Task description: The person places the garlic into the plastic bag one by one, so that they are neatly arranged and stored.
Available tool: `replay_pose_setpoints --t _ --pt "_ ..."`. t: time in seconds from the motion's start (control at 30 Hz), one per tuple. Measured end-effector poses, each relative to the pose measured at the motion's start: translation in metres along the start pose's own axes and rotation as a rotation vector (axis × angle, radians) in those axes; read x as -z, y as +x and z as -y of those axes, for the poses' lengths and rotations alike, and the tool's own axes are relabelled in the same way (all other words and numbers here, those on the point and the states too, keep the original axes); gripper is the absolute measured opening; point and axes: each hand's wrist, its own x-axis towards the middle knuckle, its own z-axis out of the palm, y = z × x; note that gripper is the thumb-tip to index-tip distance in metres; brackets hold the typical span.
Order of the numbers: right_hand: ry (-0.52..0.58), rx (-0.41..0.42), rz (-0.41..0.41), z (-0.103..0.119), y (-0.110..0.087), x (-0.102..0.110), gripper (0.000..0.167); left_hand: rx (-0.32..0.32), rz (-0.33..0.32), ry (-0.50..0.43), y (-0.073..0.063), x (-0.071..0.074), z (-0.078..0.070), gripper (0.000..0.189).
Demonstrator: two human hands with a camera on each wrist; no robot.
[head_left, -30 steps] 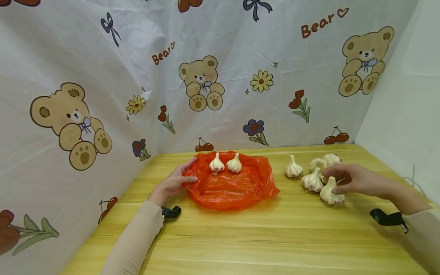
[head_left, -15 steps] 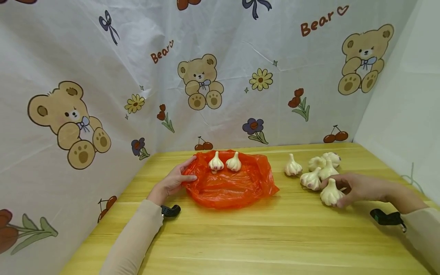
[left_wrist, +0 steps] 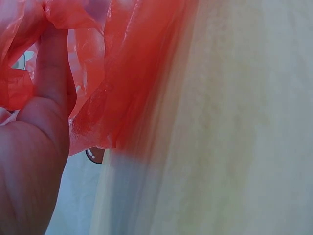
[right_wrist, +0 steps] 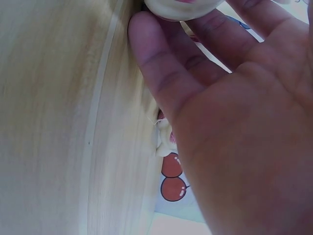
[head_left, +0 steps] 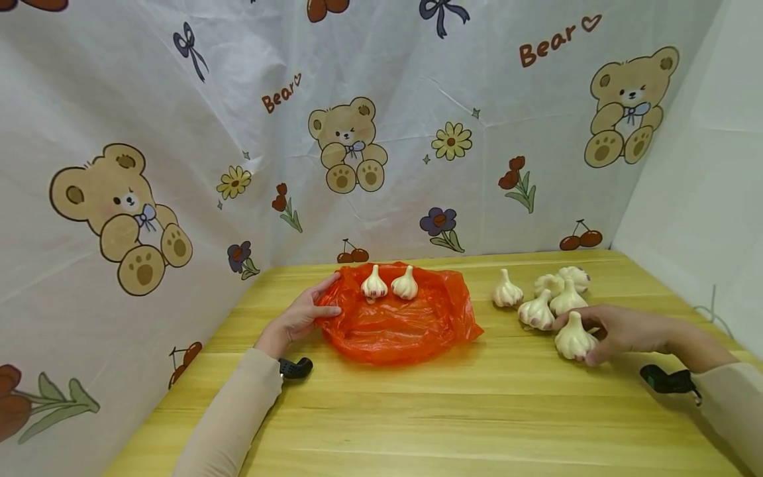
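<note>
My left hand (head_left: 301, 315) pinches the left rim of a red plastic bag (head_left: 402, 334), which lies spread with its mouth wide. In the left wrist view, thin crumpled film (left_wrist: 132, 73) wraps around the digits. Toward the back of the bag sit a garlic bulb (head_left: 373, 286) and another bulb (head_left: 405, 286), side by side. On the right, my right hand (head_left: 634, 331) grips the nearest garlic bulb (head_left: 573, 339) between thumb and fingers, its stem pointing up. The right wrist view shows just the bulb's underside (right_wrist: 181, 9), close to the tabletop.
Several more garlic bulbs cluster behind the right hand, among them one (head_left: 536, 311) just left of the fingers. A lone bulb (head_left: 507, 289) stands between cluster and bag. The wooden table (head_left: 405, 417) meets a printed cloth (head_left: 393, 218) at the back.
My right hand has come down around the nearest bulb, its thumb shifting to the bulb's front right side. The left hand and the bag stay where they were.
</note>
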Motion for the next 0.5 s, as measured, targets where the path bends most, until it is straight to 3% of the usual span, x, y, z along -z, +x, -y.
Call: replay_pose_setpoints --t 0.5 --pt "0.021 0.077 0.000 0.0030 -0.0027 0.0059 0.055 -0.006 -0.001 0.004 0.0013 0.0016 0.0016 0.092"
